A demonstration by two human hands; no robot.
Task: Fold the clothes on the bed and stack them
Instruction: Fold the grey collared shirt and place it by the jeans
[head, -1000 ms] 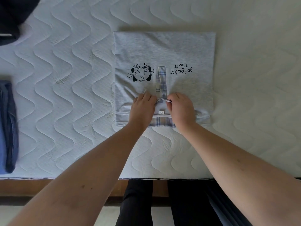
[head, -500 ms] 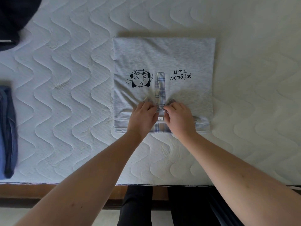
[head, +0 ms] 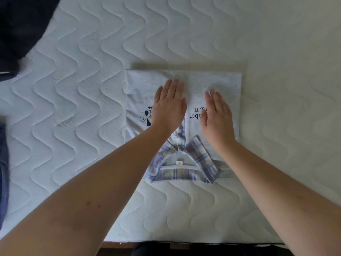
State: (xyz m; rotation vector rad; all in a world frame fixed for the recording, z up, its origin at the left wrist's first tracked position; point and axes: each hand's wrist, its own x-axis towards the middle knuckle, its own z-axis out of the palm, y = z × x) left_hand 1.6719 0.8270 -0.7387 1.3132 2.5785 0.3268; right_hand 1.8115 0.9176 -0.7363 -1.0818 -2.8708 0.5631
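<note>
I have both hands flat on the folded grey shirt [head: 217, 84], which lies on the bed [head: 77, 100] a little right of the middle of my view. My left hand [head: 168, 108] rests palm down over the printed cartoon on the left half of the shirt, its fingers [head: 173, 89] straight and held together, gripping nothing. My right hand [head: 217, 115] lies palm down just beside it on the right half, covering part of the black lettering, fingers likewise straight and not curled round anything. A narrow gap of grey cloth shows between the two hands.

The shirt is folded into a neat rectangle with its plaid collar [head: 180, 163] toward me, spread open at the near edge, and a small white label showing inside the neckline. The plaid placket runs up from the collar and passes under my left wrist.

A dark garment [head: 22, 28] lies at the far left corner of the bed, well apart from the shirt. At the left edge, a blue garment [head: 3, 163] is partly cut off by the view.
</note>
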